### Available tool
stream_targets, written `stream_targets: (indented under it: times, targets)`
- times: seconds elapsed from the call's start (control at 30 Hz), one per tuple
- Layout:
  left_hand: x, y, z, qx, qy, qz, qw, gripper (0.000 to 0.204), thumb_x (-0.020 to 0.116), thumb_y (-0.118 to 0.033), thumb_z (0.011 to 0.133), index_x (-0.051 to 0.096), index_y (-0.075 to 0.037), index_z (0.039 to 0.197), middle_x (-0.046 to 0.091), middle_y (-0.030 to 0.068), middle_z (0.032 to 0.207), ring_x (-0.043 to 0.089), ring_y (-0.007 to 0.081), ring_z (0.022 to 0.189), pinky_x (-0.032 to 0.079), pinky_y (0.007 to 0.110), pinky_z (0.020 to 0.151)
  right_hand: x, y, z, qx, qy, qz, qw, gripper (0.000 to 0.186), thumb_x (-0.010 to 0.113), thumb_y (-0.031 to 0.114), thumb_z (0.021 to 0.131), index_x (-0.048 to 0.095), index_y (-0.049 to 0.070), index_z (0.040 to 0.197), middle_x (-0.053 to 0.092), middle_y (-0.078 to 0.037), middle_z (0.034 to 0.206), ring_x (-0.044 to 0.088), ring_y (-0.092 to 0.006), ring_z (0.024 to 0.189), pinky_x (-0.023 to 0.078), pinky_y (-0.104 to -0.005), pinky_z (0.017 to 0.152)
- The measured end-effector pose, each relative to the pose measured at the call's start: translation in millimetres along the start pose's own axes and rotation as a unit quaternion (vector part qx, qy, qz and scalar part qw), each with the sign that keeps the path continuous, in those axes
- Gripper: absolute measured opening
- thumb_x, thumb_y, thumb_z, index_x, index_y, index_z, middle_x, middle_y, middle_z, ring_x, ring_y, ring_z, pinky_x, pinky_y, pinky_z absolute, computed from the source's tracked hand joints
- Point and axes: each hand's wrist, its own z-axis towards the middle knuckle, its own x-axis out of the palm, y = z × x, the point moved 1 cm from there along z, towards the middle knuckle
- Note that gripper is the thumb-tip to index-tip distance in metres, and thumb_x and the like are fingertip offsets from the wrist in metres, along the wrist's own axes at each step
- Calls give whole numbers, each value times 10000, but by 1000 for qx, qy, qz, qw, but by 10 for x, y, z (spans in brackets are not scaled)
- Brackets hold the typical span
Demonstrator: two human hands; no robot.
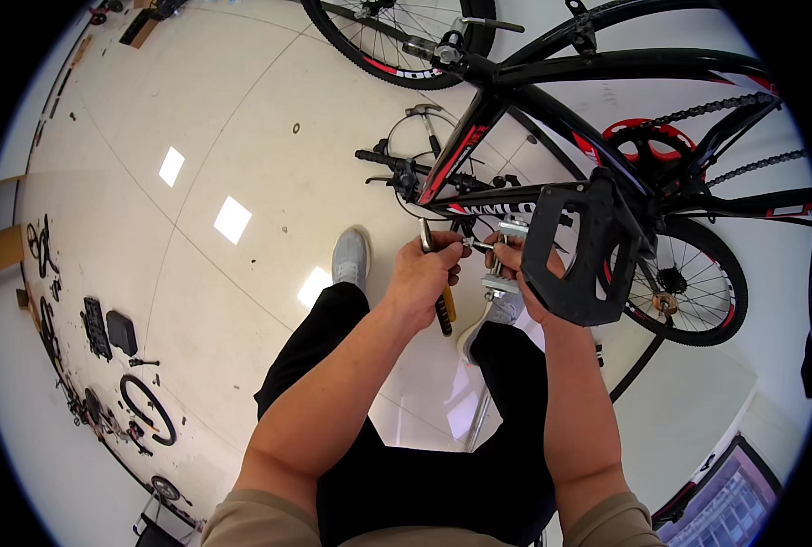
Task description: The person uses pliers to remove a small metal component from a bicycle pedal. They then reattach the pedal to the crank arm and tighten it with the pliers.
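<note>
My left hand (424, 273) is closed around a hand tool with a yellow-and-black handle (445, 312). The tool's shiny metal end (426, 234) sticks up past the knuckles; its exact kind is unclear. The thumb and fingertips of that hand meet a small metal piece (468, 244). My right hand (533, 269) has its fingers closed at a silver clamp-like metal part (502, 283), and touches it. A large black pedal (535, 246) hangs in front of the right hand and hides part of it. The pedal belongs to the black-and-red bicycle frame (552, 146).
A wheel (406, 55) stands at the far side, another wheel (698, 283) at right. Handlebars (397, 164) lie low beyond my hands. A toolbox (121, 333), a loose tyre (148, 410) and several bike parts lie on the left floor. A screen-like panel (725, 492) is at lower right.
</note>
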Motion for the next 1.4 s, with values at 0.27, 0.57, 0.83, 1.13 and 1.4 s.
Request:
stream_targets:
  times: [0.27, 0.57, 0.83, 1.13, 1.4]
  targets:
    - [-18, 5, 18, 6, 8, 45, 999, 182, 651, -105, 911, 622, 1, 1056, 667, 65, 907, 524, 102, 724, 445, 257, 644, 2, -26, -13, 0, 1, 17, 1000, 232, 673, 173, 901, 673, 6, 1062, 655, -33, 820, 493, -77, 683, 394, -227, 641]
    - [22, 8, -9, 18, 12, 71, 997, 156, 649, -149, 933, 607, -13, 996, 675, 74, 885, 505, 98, 683, 427, 250, 606, -170, -198, 74, -51, 39, -54, 996, 280, 730, 221, 884, 672, 7, 1054, 665, -43, 822, 507, -77, 681, 398, -229, 632]
    - [78, -21, -35, -14, 11, 49, 999, 230, 606, -246, 983, 578, -18, 972, 653, 80, 842, 473, 101, 624, 416, 268, 579, -273, -324, 140, -106, 64, -78, 989, 307, 734, 236, 889, 665, 3, 1077, 659, -36, 829, 516, -78, 689, 401, -222, 633]
    - [14, -18, -13, -34, 22, 80, 996, 239, 608, -271, 991, 597, -32, 981, 618, 39, 843, 500, 114, 673, 435, 282, 635, -34, -21, -31, -33, 9, -49, 998, 262, 686, 205, 922, 664, -2, 1080, 659, -34, 828, 522, -84, 701, 414, -232, 642]
    - [28, -60, -13, -43, -3, 0, 999, 223, 654, -237, 945, 612, -22, 988, 658, 71, 832, 488, 105, 613, 420, 287, 586, -121, -14, -5, -31, 14, -34, 999, 194, 661, 176, 923, 674, 12, 1025, 660, -45, 820, 551, -95, 718, 426, -235, 657]
